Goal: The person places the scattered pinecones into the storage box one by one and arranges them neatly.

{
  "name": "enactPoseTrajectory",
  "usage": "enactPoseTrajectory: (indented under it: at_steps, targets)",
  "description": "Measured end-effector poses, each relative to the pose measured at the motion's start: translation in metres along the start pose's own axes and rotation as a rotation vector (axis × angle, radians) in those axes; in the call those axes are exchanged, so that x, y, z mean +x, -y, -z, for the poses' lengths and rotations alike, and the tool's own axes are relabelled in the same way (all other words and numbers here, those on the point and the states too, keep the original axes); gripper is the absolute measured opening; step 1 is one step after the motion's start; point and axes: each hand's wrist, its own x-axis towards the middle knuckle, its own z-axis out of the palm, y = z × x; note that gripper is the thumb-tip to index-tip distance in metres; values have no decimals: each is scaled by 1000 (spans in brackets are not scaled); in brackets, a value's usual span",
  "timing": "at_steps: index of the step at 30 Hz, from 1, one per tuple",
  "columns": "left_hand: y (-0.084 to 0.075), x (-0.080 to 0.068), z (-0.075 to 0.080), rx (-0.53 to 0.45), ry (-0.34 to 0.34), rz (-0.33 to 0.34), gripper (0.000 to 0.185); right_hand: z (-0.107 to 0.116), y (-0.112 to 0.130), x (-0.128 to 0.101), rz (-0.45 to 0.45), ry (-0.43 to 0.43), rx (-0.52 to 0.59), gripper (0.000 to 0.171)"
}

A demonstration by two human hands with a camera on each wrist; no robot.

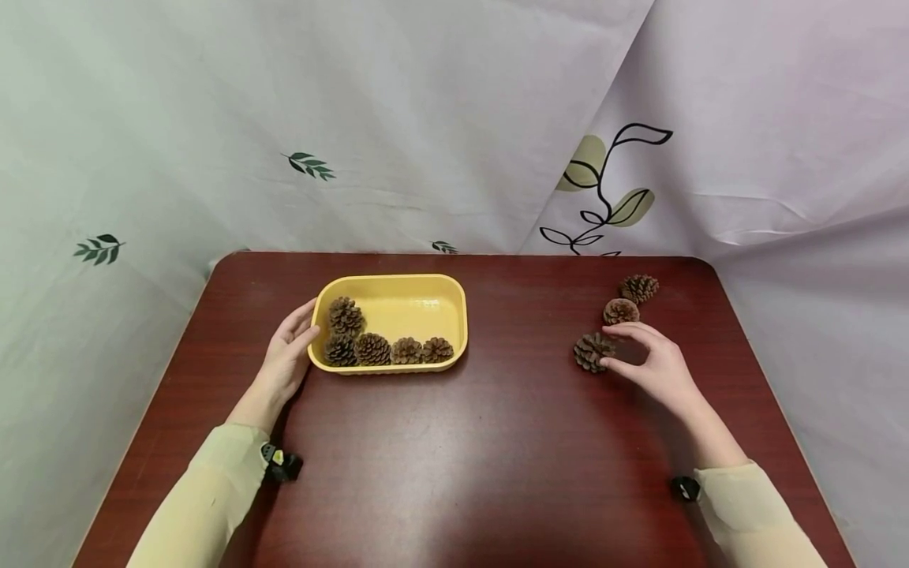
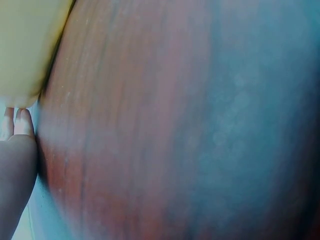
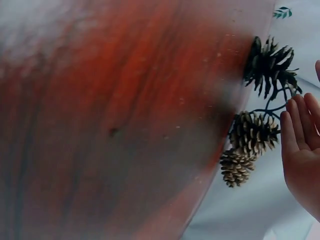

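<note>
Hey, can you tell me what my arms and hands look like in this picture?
Your left hand and right hand are bare, with no gloves. The left sleeve and right sleeve are pale yellowish. The left wrist device is black with a yellow-green patch; the right wrist device is also black.

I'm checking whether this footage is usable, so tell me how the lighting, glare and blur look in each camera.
Head view: fairly sharp, soft glare on the table, small highlight inside the yellow tray; left wrist view: blurred, bluish toward the right, dark at that edge; right wrist view: table soft and pale at upper left, pine cones crisper.
</note>
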Motion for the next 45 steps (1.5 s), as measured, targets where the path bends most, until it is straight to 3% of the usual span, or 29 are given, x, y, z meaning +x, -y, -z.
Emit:
enactPoseTrajectory:
  at_steps: [21, 45]
  targets:
    - [0, 0, 1, -3, 8, 1, 46, -7, -11, -2, -6, 76, -115, 57]
    - [1, 0, 2, -2, 13, -4, 45, -16, -7, 4, 21, 64, -99, 53]
